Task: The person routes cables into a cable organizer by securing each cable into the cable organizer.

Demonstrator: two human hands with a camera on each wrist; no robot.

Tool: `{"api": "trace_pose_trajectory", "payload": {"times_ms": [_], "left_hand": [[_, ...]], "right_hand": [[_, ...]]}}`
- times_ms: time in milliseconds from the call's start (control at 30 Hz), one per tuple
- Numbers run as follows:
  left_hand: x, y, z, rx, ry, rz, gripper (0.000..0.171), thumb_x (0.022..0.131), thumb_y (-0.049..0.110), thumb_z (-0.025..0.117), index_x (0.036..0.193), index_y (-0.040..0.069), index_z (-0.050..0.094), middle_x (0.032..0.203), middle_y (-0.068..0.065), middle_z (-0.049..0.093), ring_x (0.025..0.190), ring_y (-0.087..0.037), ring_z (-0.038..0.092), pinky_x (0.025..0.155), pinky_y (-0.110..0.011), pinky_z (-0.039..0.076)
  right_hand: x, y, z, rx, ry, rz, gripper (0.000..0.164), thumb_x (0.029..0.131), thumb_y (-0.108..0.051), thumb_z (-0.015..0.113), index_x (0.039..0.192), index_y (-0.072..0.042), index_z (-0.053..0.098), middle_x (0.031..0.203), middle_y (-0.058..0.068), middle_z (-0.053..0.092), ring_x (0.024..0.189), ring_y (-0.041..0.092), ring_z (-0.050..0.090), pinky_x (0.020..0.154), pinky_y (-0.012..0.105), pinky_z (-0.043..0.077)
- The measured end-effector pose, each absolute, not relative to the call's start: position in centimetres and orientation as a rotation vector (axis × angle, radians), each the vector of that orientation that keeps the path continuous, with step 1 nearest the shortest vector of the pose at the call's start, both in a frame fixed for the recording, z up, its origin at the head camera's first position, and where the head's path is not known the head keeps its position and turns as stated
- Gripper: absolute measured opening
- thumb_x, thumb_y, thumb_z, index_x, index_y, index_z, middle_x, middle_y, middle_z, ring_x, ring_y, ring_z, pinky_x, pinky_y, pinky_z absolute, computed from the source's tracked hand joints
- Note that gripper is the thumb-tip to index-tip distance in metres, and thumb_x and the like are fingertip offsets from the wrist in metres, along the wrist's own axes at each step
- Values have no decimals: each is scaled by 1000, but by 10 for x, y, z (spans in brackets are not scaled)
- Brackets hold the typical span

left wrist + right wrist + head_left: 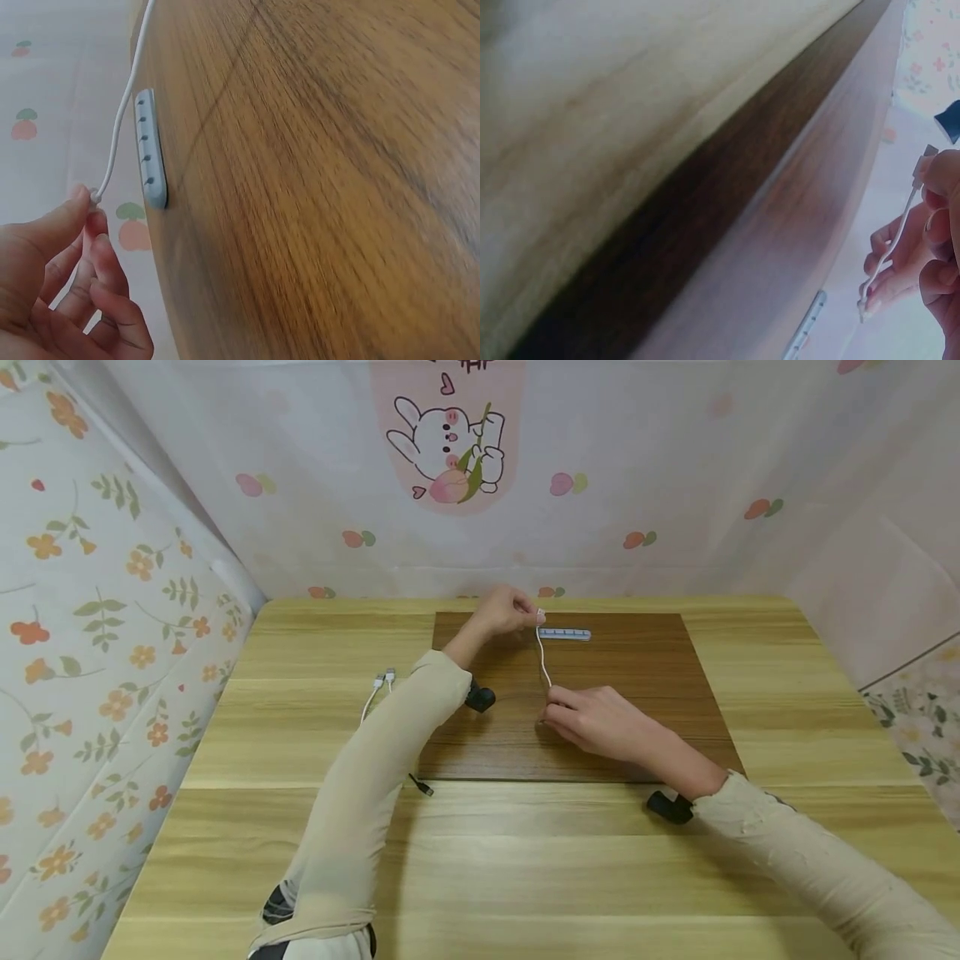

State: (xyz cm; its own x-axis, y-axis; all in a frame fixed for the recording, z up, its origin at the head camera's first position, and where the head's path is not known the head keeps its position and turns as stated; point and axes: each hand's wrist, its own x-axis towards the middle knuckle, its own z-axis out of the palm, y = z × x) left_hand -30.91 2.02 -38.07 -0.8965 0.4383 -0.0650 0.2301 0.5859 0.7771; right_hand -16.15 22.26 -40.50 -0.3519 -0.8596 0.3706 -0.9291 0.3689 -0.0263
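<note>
Your L hand pinches a thin white cable at far end, R hand near end, over brown wood-grain board; tugging could prob. slip it, dipping snag pale-blue slotted strip.

Clip strip on board on table, plugs to board's left.

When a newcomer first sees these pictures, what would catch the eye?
Likely the white cable, running from the left hand to the right hand above the dark brown board. A slotted light-blue strip lies near the board's far edge. Behind the table, the rabbit print on the hanging cloth also draws the eye.
</note>
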Motion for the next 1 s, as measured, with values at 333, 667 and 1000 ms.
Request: {"api": "trace_pose_trajectory", "payload": {"times_ms": [333,667,1000], "left_hand": [[-314,32,-394,425,2632,1313,20,96,25,75,96,5,77,92,-7,71,73,-19,61,68,-30,48],[-315,49,-401,317,2722,1255,20,94,31,77,96,11,78,92,-1,72,80,-16,63,66,-28,47],[-312,53,-404,222,2766,1195,18,95,33,76,94,16,78,92,3,71,86,-14,63,70,-33,47]], "right_hand": [[-168,225,-405,1492,-2376,331,11,89,-4,79,94,-8,69,89,1,52,56,7,46,44,25,38],[-171,225,-410,1448,-2425,314,10,91,-4,77,97,-7,70,88,1,50,54,9,44,44,25,38],[-172,221,-411,1435,-2441,300,8,92,-4,75,98,-8,70,88,0,49,54,9,44,44,27,39]]}}
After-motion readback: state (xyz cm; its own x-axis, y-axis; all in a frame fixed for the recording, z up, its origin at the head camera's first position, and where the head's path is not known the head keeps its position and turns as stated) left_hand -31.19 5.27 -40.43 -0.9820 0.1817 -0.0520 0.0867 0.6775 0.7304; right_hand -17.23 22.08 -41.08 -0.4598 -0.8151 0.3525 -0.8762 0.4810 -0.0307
